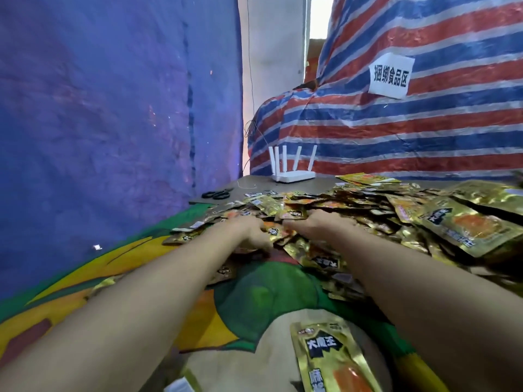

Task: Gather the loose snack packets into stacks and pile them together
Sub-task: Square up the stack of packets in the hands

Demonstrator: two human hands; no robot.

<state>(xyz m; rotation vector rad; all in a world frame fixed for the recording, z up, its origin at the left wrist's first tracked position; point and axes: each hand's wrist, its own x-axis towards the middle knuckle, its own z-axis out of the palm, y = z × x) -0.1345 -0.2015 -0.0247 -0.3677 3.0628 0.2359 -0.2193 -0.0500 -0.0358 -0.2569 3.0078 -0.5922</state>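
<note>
I am looking at both arms reaching forward into the snack packets [353,205], which are lying as one loose gold heap running from the middle of the counter [243,184] to its right edge. The left hand [252,232] and right hand [312,224] are meeting at the heap's near side, knuckles up. Each grip is curling onto a small bunch of packets held between them. Blur is smearing the fingers, so I am reading that as gripping, not certain. My judgement is that the hands are facing each other because they are squeezing the bunch from both sides to square it into a stack.

No box, tray or bag is showing. Every packet in view is lying straight on the counter or on its printed cloth [254,292]. One stray packet [331,360] is lying flat, face up, at the near edge, well apart from the heap and not yet gathered.

Scissors [216,194] are lying by the far left corner. A white router [293,174] is standing at the far edge. Both are sitting just clear of the heap.
</note>
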